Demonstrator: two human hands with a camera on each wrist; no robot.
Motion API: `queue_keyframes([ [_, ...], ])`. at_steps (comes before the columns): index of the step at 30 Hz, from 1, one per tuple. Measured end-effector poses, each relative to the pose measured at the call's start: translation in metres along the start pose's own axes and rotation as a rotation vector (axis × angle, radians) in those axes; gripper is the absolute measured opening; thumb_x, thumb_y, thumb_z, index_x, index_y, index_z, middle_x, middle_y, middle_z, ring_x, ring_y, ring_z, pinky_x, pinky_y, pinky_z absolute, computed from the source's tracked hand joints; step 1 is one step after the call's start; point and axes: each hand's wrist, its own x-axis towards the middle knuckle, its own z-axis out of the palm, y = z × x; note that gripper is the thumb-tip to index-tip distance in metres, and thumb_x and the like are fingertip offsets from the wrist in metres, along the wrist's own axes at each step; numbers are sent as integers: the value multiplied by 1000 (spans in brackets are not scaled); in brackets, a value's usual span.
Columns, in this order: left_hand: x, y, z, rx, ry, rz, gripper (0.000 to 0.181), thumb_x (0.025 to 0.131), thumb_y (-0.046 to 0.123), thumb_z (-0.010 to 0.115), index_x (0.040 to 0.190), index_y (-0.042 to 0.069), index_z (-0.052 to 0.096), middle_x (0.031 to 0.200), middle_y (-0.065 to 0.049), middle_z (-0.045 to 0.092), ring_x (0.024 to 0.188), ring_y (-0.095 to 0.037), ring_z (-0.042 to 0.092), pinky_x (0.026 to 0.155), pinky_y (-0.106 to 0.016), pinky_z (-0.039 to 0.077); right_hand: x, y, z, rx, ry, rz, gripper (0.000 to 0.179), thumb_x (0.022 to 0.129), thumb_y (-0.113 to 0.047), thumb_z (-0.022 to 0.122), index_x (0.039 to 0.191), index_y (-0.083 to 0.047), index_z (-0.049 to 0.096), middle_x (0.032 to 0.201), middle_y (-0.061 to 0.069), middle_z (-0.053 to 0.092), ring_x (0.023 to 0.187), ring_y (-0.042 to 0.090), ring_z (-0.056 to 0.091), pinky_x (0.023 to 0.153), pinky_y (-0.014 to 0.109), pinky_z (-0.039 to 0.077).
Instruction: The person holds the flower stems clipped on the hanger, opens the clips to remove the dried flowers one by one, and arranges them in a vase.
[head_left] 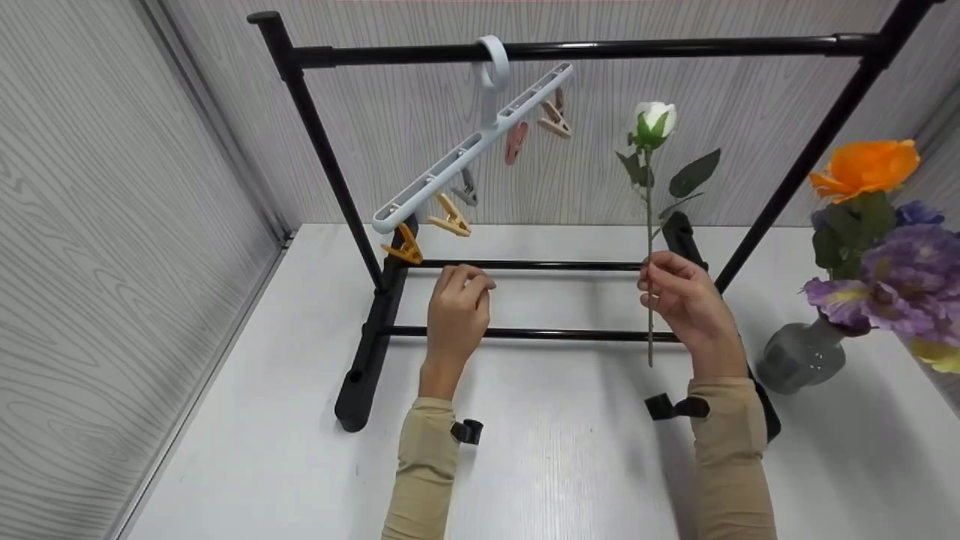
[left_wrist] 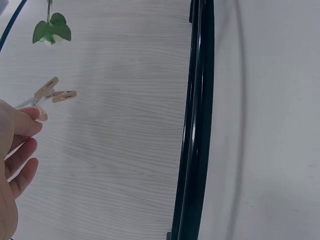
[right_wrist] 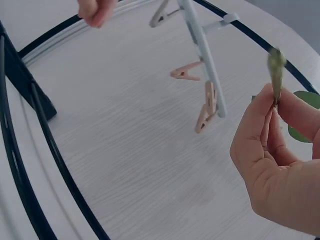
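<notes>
In the head view, a white artificial rose (head_left: pixel 654 124) with green leaves stands upright above the table. My right hand (head_left: pixel 686 304) pinches its thin stem between thumb and fingers, and the stem's lower end hangs below the hand. The right wrist view shows the stem's end (right_wrist: pixel 276 67) poking out of the pinch. My left hand (head_left: pixel 457 315) hovers with loosely bent fingers and nothing visible in them, below an orange clothespin (head_left: pixel 406 246) and a pale yellow clothespin (head_left: pixel 450 217). These hang from a light blue clip hanger (head_left: pixel 472 150).
A black rack (head_left: pixel 570 50) carries the hanger on its top bar; two lower bars (head_left: pixel 562 334) cross near the hands. Grey and pink clothespins (head_left: pixel 516 142) hang farther along. A grey vase (head_left: pixel 802 356) with orange and purple flowers stands at the right on the white table (head_left: pixel 555 480).
</notes>
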Motion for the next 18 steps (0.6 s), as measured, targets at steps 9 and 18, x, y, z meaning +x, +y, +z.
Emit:
queue_keyframes([
  [9, -4, -2, 4, 10, -84, -93, 13, 91, 0, 58, 98, 4, 68, 95, -9, 61, 91, -25, 55, 81, -36, 45, -15, -20, -12, 42, -60, -132, 23, 95, 10, 47, 95, -2, 67, 85, 11, 66, 75, 20, 64, 65, 30, 54],
  [18, -7, -4, 5, 41, -174, -159, 20, 94, 10, 59, 112, 4, 65, 107, -11, 59, 102, -27, 54, 84, -40, 45, -30, -38, -14, -71, 70, -335, 15, 89, 17, 53, 92, 6, 63, 82, 16, 65, 71, 25, 65, 65, 35, 58],
])
